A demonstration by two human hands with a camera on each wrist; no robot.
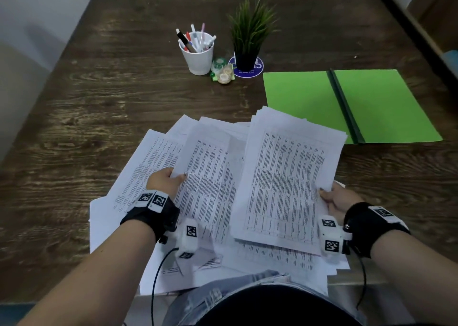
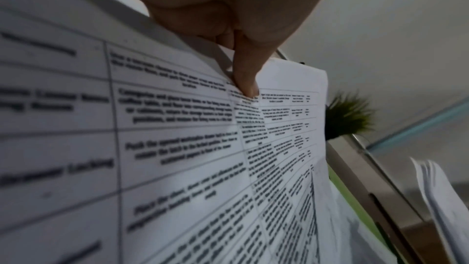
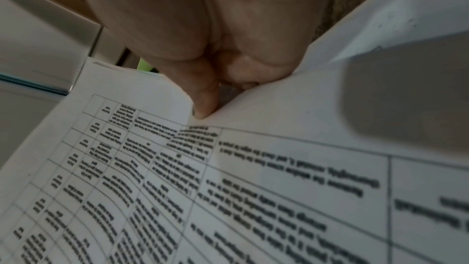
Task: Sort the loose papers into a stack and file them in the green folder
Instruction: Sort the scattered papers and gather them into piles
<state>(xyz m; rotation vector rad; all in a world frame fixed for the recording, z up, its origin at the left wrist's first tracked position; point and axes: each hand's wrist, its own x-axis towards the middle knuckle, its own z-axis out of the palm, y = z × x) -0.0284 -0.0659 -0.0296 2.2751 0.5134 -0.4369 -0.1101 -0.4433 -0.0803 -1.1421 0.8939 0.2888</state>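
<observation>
Printed white sheets (image 1: 153, 167) lie scattered over the near part of the wooden table. My left hand (image 1: 171, 178) pinches the left edge of one printed sheet (image 1: 210, 177), thumb on top; the left wrist view shows the same sheet (image 2: 177, 138) lifted under the thumb (image 2: 247, 79). My right hand (image 1: 329, 195) grips the right edge of a gathered stack (image 1: 285, 177) held above the pile. In the right wrist view the thumb (image 3: 203, 105) presses on that stack (image 3: 228, 188). The green folder (image 1: 302, 97) lies open and flat at the right rear.
A white cup of pens (image 1: 198, 53), a small potted plant (image 1: 250, 35) on a blue coaster, and rolls of tape (image 1: 223, 71) stand behind the papers. Some sheets (image 1: 223, 273) overhang the table's near edge above my lap. Bare wood (image 1: 74, 102) spreads to the left.
</observation>
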